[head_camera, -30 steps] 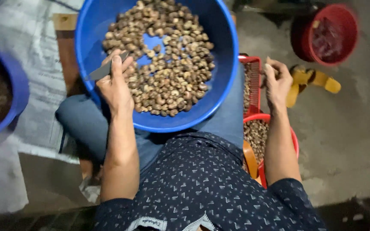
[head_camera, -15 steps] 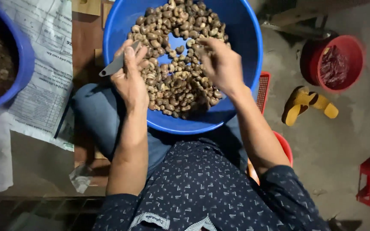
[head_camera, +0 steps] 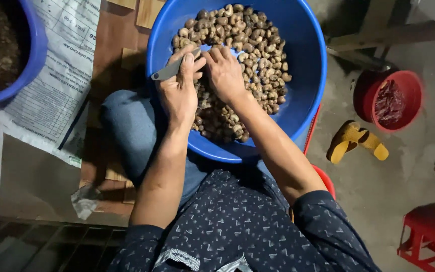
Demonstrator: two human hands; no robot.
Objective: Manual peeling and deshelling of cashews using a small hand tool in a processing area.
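A large blue basin (head_camera: 305, 75) rests on my lap, filled with brown cashew nuts (head_camera: 258, 45). My left hand (head_camera: 179, 90) is over the basin's left side, closed around a small grey knife (head_camera: 164, 72) whose blade sticks out to the left. My right hand (head_camera: 225, 70) sits right beside it, fingers curled down among the nuts, fingertips close to the left thumb. Whether it holds a nut is hidden by the fingers.
A second blue basin (head_camera: 26, 60) with dark contents stands at the upper left on printed paper (head_camera: 51, 100). A red bucket (head_camera: 391, 98), yellow sandals (head_camera: 353, 141) and a red stool (head_camera: 431, 236) are on the concrete floor to the right. A red container's rim (head_camera: 325, 181) peeks beside my right arm.
My right hand came from the red baskets on the right, crossed over the basin and now sits against my left hand. The view has shifted left, so the basin appears further right.
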